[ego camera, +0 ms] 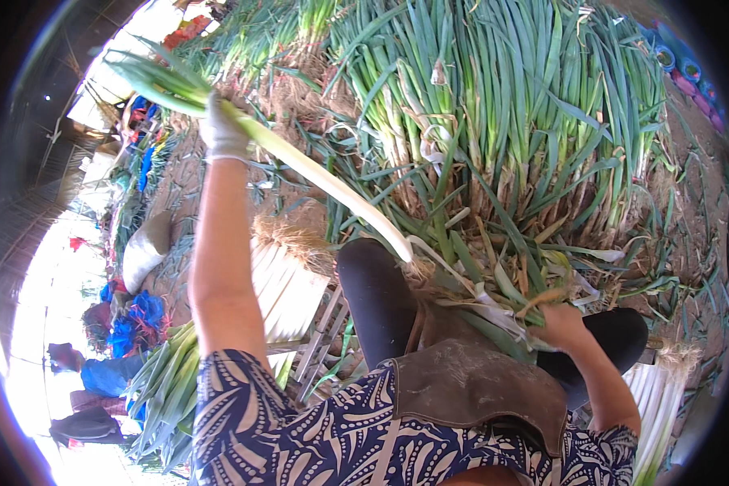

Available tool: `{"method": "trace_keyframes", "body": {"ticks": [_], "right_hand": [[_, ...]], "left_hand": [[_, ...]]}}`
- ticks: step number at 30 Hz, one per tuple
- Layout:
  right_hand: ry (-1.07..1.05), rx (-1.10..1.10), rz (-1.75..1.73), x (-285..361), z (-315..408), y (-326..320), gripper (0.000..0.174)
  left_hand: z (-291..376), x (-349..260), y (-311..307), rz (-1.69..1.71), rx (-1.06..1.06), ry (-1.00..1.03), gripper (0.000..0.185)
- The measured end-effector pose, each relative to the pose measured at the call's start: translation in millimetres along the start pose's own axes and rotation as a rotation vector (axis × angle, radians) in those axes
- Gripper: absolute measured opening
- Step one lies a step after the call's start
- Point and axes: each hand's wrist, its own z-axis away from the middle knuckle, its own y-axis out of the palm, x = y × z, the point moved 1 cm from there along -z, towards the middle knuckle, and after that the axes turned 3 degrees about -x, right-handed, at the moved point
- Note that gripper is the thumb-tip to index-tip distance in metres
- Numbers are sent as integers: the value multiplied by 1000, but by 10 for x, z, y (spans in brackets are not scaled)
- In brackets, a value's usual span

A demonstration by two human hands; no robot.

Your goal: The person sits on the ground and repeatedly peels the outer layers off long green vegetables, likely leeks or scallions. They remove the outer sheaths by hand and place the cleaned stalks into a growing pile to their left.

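Note:
My left hand [226, 129], in a whitish glove, grips a long green onion stalk [334, 185] near where its leaves begin. The white shaft slants down to the right and its rooted tip lies above my knee. My right hand [557, 325] looks bare and slightly blurred; it is closed around loose peeled leaves [501, 304] over my lap. A brown apron [480, 379] covers my lap.
Many unpeeled green onions [510, 103] stand bunched ahead. White-shafted onions [285, 285] lie on a rack at the left, and more peeled onions [656, 389] at the lower right. A pale sack [149, 249] and blue plastic [112, 373] lie further left.

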Motion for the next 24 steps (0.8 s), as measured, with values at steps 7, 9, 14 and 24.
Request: {"method": "trace_keyframes", "body": {"ticks": [7,9,14,24], "right_hand": [[-349,-435,-450,925,-759,-908,49],[-483,-493,-592,1280,-863,-1176,46],[-643,-748,-975,1696,-1236,-1262,43],[-773,-940,-1384,1752,-1464,-1267,31]], "left_hand": [[1636,304,503,263,392,-231,82],[1919,395,635,222,485,-278,84],[2210,522,952,469,606,-499,79],[2181,729,962,427,849,-690,41]]}}
